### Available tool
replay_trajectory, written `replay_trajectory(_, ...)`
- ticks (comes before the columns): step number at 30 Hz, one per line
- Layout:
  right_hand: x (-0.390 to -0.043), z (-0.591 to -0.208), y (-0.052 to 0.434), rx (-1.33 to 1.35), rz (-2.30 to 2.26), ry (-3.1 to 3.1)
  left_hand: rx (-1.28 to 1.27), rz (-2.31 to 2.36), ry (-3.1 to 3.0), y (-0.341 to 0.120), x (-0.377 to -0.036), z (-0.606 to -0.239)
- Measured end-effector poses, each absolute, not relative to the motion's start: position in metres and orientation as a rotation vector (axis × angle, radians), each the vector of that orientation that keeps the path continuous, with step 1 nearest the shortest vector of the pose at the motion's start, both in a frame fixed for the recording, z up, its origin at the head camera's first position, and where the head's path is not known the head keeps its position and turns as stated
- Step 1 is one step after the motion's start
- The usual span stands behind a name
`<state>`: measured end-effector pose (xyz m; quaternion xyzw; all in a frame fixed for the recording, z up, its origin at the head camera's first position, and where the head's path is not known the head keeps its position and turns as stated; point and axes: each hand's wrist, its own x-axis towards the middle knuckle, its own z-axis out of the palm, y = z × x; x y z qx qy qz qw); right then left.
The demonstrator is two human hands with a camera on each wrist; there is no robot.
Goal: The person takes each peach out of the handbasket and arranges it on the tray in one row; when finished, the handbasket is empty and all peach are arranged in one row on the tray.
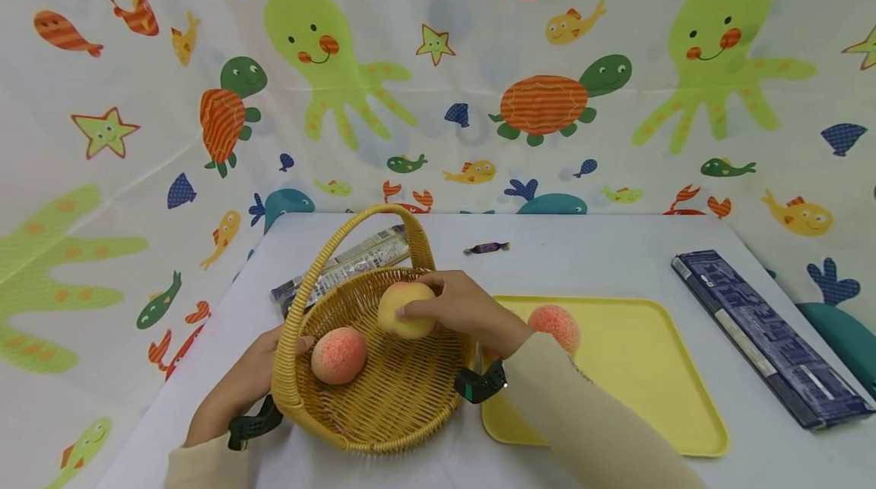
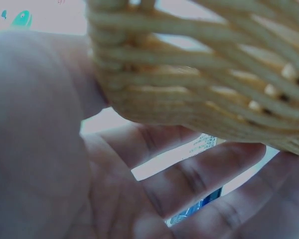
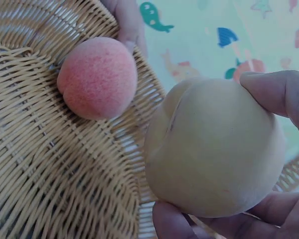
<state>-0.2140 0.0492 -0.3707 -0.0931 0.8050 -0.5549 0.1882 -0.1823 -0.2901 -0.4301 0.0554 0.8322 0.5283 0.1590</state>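
In the head view, your right hand (image 1: 472,312) clamps the yellow peach (image 1: 399,314) over the basket (image 1: 390,409), right of the pink peach (image 1: 339,356); move slowly, clear of its neighbour. Your left hand (image 1: 255,373) hooks its thumb over the rim. In the left wrist view, those fingers spread outside the wicker; brace against tipping. In the right wrist view, thumb and fingers squeeze opposite sides; light, even pressure should suffice.

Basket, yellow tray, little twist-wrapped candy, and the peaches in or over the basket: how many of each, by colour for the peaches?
Basket: 1
Yellow tray: 1
Twist-wrapped candy: 1
Pink peach: 1
Yellow peach: 1
Total: 5
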Motion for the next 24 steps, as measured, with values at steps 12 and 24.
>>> replay_trajectory(12,-0.190,-0.357,0.106,-0.175,-1.663,2.242,0.128,1.485,2.382,-0.291,-0.182,-0.431)
replay_trajectory(24,-0.173,-0.359,0.163,-0.069,-1.630,2.360,0.154,1.449,2.430,-0.290,-0.182,-0.428)
